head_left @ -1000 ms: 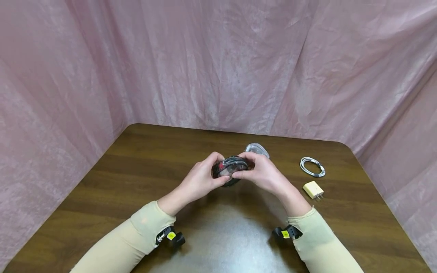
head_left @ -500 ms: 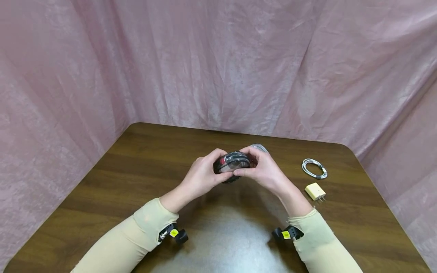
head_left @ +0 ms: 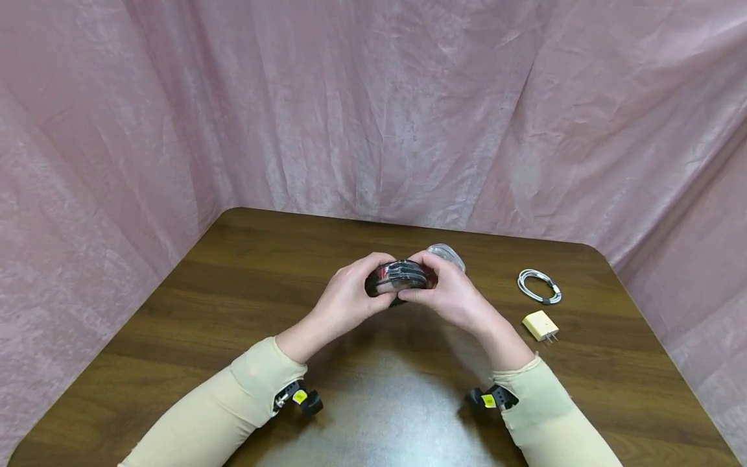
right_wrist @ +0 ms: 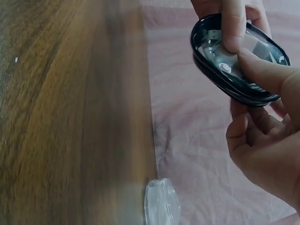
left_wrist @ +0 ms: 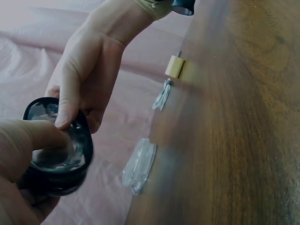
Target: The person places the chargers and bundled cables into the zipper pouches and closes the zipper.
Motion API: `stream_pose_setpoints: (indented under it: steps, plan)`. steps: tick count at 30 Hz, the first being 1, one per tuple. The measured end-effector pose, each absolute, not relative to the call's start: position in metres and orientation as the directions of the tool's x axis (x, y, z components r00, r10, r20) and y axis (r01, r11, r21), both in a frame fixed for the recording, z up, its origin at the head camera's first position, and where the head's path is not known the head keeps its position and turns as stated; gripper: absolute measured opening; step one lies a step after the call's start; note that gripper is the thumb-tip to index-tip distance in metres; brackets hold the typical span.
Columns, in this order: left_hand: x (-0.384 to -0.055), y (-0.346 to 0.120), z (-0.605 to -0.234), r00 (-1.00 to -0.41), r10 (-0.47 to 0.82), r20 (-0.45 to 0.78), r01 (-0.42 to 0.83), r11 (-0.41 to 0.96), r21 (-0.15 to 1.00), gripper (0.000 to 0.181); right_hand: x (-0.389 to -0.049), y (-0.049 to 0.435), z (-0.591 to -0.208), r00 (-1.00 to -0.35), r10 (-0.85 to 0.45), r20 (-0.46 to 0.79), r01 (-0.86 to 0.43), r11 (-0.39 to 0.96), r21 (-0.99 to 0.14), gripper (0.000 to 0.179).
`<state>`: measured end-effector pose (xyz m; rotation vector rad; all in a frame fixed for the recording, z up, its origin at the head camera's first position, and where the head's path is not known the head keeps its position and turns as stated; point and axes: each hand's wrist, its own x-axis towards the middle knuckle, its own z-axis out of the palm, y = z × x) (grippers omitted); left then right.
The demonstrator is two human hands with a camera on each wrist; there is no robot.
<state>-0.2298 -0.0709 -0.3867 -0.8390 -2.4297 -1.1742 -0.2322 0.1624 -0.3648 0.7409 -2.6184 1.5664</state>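
Observation:
Both hands hold a small rounded case (head_left: 403,275) with clear faces and a thick black rim, above the table. On its left side is a red patch. My left hand (head_left: 344,295) grips the left end, thumb on the clear face and fingers behind. The right hand (head_left: 454,297) grips the other end the same way. In the right wrist view, both thumbs press the clear face of the case (right_wrist: 213,50), close together. Something pale shows through it, too unclear to name. The fingers behind the case are partly hidden.
A clear plastic oval pouch or case (head_left: 447,251) lies behind the right hand. Farther right are a coiled white cable (head_left: 521,283) and a yellow plug charger (head_left: 539,325) with metal prongs. Pink curtains (head_left: 373,110) surround the wooden table (head_left: 280,240) at the back and sides.
Both hands have lifted the case slightly and tilted it, so more of its black rim faces the head camera. The grips stay much the same. The cable and charger lie as before.

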Motion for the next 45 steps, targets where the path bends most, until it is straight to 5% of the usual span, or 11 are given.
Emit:
stream_pose_setpoints:
  steps: [9, 21, 35, 45]
  plan:
    - [-0.2283, -0.0742, -0.3828, -0.791, 0.332, 0.515, 0.612, 0.425, 0.667, 0.076, -0.2344, 0.1662, -0.3660, -0.892, -0.396, 0.220, -0.380, 0.392, -0.838, 0.039]
    - [-0.2269, -0.0695, -0.3856, -0.757, 0.406, 0.512, 0.652, 0.523, 0.549, 0.094, -0.2290, 0.1600, -0.3618, -0.842, -0.442, 0.310, -0.539, 0.653, -0.531, 0.043]
    - [-0.2316, -0.0759, -0.3832, -0.760, 0.411, 0.505, 0.650, 0.486, 0.584, 0.074, -0.2291, 0.1650, -0.3598, -0.882, -0.372, 0.288, -0.470, 0.711, -0.522, 0.041]
    - [-0.2283, -0.0747, -0.3831, -0.719, 0.453, 0.527, 0.691, 0.550, 0.470, 0.079, -0.2280, 0.1575, -0.3633, -0.804, -0.482, 0.349, -0.590, 0.721, -0.365, 0.038]
